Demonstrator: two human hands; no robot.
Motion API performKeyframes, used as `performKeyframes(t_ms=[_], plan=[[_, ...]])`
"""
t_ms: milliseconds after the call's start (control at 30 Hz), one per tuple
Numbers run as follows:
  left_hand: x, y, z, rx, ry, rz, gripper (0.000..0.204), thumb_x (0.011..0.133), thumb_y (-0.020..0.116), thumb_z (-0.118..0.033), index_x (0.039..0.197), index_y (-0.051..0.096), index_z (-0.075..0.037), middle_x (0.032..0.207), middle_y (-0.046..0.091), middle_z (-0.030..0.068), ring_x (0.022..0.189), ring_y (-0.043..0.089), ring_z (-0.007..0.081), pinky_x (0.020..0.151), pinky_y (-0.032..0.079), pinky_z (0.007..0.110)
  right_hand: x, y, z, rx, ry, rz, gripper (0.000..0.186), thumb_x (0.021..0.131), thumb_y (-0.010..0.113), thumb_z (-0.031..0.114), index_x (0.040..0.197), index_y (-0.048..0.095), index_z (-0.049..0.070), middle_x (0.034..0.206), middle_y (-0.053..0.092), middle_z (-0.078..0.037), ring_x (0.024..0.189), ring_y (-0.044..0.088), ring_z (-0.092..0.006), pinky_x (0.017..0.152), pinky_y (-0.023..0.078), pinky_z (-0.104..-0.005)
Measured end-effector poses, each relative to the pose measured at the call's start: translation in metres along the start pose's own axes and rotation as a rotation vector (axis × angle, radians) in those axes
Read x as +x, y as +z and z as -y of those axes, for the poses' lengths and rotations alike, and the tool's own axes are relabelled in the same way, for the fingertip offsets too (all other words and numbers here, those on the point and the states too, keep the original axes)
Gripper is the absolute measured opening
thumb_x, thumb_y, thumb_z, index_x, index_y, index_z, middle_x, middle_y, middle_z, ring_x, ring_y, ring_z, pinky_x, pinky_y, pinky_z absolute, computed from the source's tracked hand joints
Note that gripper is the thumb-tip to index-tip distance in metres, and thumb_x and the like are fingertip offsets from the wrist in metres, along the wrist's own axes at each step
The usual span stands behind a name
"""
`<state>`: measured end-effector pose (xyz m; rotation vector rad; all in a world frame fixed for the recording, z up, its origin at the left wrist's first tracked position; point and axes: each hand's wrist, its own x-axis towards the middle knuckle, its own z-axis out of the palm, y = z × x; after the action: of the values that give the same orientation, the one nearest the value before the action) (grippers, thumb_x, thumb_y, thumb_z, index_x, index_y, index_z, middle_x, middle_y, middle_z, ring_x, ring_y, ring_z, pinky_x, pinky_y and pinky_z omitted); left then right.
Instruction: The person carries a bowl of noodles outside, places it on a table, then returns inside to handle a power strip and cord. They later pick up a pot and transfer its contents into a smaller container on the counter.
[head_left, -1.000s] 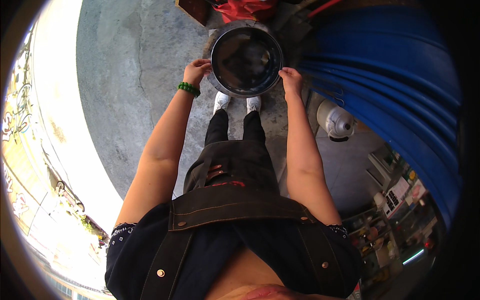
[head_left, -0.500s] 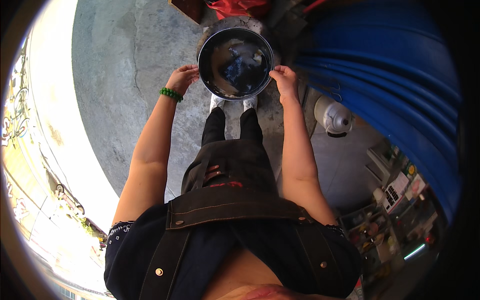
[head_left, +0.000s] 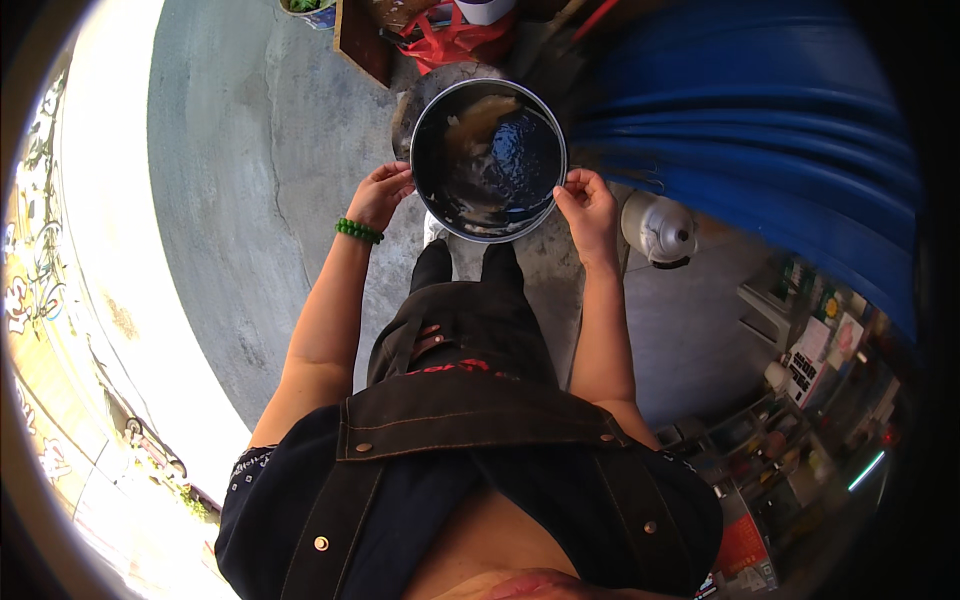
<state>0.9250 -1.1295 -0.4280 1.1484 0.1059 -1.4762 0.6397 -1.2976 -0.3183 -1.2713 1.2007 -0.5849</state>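
Note:
Between my two hands is a round dark pot (head_left: 440, 190) with a shiny metal rim. Dark liquid with glints and a brownish patch fills part of its inside. My left hand (head_left: 384, 192), below a green bead bracelet (head_left: 359, 231), grips the pot's left side with bent fingers. On the opposite side my right hand (head_left: 588, 203) pinches the pot near the rim, thumb toward me. Whatever handles the pot has are hidden behind my fingers. Under its far edge shows part of a round grey stone-like surface (head_left: 403, 118).
A red plastic bag (head_left: 440, 42) and a brown board (head_left: 361, 45) lie beyond the pot. Blue sheeting (head_left: 740, 110) hangs at the right, above a metal kettle (head_left: 660, 230) on the floor. Cluttered shelves (head_left: 790, 430) stand at the lower right. Concrete floor (head_left: 215, 180) spreads leftward.
The pot has come toward me and a little to the right, with both hands still on it. The liquid inside has shifted. More of the red bag shows now.

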Motion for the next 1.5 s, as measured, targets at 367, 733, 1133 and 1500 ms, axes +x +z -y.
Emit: performKeyframes(t_ms=[367, 733, 1133, 1500], plan=[[-0.029, 0.160, -0.091, 0.304, 0.206, 0.394, 0.017, 0.092, 0.060, -0.007, 0.107, 0.059, 0.000, 0.095, 0.064, 0.0036, 0.083, 0.058, 0.0122, 0.078, 0.047, 0.025, -0.106, -0.061, 0.060, 0.242, -0.344, -0.321, 0.023, 0.086, 0.067, 0.005, 0.106, 0.055, 0.002, 0.093, 0.058, -0.001, 0.082, 0.053, -0.0073, 0.076, 0.043, -0.0204], [-0.058, 0.226, -0.074, 0.463, -0.093, 0.614, 0.016, 0.089, 0.059, -0.001, 0.104, 0.062, 0.001, 0.099, 0.064, 0.0063, 0.090, 0.061, 0.0153, 0.079, 0.049, 0.028, -0.178, -0.131, 0.038, 0.580, -0.035, -0.410, 0.016, 0.084, 0.066, 0.004, 0.099, 0.063, 0.002, 0.086, 0.063, 0.000, 0.078, 0.055, -0.0080, 0.071, 0.041, -0.0214], [-0.187, 0.264, 0.217, 0.333, -0.550, 0.802, 0.016, 0.092, 0.055, -0.006, 0.107, 0.057, -0.002, 0.097, 0.062, 0.0030, 0.086, 0.057, 0.0130, 0.079, 0.045, 0.025, -0.439, -0.286, 0.012, 0.213, 0.016, -0.652, 0.020, 0.080, 0.067, 0.006, 0.098, 0.060, 0.003, 0.086, 0.061, -0.001, 0.081, 0.056, -0.0092, 0.076, 0.045, -0.0235], [-0.295, 0.533, 0.453, 0.517, -0.663, 0.957, 0.011, 0.089, 0.061, -0.003, 0.099, 0.062, -0.006, 0.094, 0.066, 0.0030, 0.087, 0.063, 0.0150, 0.080, 0.052, 0.029, -0.664, -0.525, -0.010, 0.263, -0.106, -1.058, 0.021, 0.076, 0.067, 0.003, 0.096, 0.061, -0.001, 0.085, 0.063, -0.004, 0.080, 0.059, -0.0113, 0.076, 0.046, -0.0233]])
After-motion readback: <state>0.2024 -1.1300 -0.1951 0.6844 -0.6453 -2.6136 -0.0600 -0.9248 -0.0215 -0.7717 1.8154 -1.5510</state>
